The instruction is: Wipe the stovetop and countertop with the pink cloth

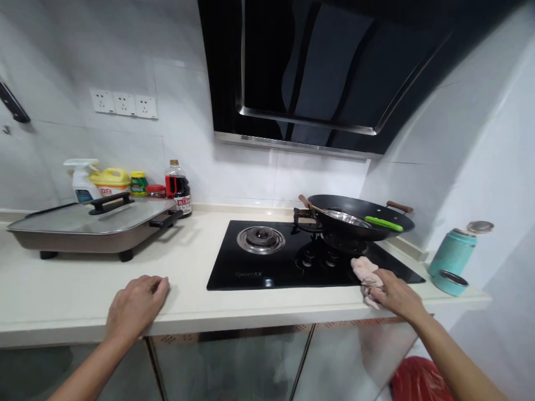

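Note:
My right hand (397, 294) is closed around a pale pink rag (364, 270). The rag lies across the front right edge of the black gas stove (284, 278) and hangs onto the pale countertop. My left hand (137, 305) rests on the counter near its front edge, left of the stove, fingers curled in and nothing visible in them. Behind the rag, a black wok (355, 203) with wooden handles sits over the right burner. A bright green handle (383, 224) lies across the wok, beside a shiny metal piece. The left burner (262, 238) is uncovered.
A lidded electric pan (83, 240) stands on the left, with a soy sauce bottle (180, 192) and several cleaning containers behind it. At the right end are a teal flask (451, 253) and its cup (450, 284). The range hood (313, 83) overhangs the stove; a red bag (420, 381) is below.

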`<action>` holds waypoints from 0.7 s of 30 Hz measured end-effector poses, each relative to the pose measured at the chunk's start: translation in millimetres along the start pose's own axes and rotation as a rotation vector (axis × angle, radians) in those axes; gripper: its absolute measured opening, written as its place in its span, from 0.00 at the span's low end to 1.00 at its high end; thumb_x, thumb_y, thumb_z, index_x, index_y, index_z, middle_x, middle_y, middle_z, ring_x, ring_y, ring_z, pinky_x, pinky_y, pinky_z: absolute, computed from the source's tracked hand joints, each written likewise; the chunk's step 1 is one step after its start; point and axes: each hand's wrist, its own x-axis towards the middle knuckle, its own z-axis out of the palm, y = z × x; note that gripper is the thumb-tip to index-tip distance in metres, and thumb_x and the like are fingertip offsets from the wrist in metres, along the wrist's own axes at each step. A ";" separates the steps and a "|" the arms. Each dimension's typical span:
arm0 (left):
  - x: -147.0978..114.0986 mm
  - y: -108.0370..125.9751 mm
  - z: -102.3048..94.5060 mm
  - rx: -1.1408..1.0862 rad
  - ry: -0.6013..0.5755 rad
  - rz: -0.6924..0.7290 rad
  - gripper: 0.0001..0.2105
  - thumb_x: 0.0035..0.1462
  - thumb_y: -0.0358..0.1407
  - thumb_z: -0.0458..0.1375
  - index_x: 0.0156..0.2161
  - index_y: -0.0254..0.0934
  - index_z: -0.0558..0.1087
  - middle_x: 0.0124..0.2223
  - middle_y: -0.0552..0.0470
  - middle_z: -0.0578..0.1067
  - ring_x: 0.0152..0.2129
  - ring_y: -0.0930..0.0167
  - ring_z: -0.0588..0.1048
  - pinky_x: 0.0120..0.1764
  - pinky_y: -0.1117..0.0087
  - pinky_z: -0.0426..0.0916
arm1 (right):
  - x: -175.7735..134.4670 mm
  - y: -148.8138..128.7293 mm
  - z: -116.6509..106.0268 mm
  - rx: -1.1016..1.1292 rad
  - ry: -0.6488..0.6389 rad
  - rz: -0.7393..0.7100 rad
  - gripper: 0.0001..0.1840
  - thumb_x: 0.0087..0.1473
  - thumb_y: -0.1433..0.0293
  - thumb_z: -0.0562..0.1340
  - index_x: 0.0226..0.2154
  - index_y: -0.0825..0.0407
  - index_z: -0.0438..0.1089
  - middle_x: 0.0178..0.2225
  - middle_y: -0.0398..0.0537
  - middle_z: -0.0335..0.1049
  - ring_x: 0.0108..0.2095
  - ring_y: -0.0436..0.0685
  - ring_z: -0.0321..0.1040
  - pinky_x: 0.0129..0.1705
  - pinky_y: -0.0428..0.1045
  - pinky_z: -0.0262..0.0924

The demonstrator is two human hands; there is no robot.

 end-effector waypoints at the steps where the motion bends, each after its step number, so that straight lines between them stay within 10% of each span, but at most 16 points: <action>1: 0.3 -0.5 0.9 0.004 -0.001 0.009 0.19 0.68 0.43 0.48 0.39 0.38 0.79 0.46 0.44 0.81 0.46 0.57 0.75 0.44 0.62 0.67 | -7.5 -14.2 -1.0 0.023 0.007 -0.038 0.20 0.58 0.61 0.58 0.53 0.45 0.67 0.54 0.53 0.69 0.49 0.64 0.70 0.50 0.55 0.60; 14: 8.5 -3.3 -0.9 0.020 -0.072 -0.021 0.22 0.66 0.46 0.46 0.41 0.38 0.81 0.51 0.44 0.80 0.46 0.58 0.75 0.46 0.61 0.67 | -68.8 -236.5 -24.4 0.263 -0.061 -0.403 0.16 0.52 0.64 0.63 0.45 0.44 0.67 0.48 0.48 0.68 0.47 0.61 0.65 0.45 0.52 0.56; 21: 17.6 -12.5 5.4 0.026 -0.090 -0.040 0.20 0.66 0.46 0.48 0.44 0.40 0.81 0.53 0.47 0.81 0.44 0.60 0.75 0.43 0.65 0.68 | -64.1 -224.7 -29.0 0.237 -0.095 -0.322 0.19 0.52 0.64 0.62 0.48 0.45 0.67 0.45 0.47 0.69 0.45 0.60 0.66 0.41 0.50 0.52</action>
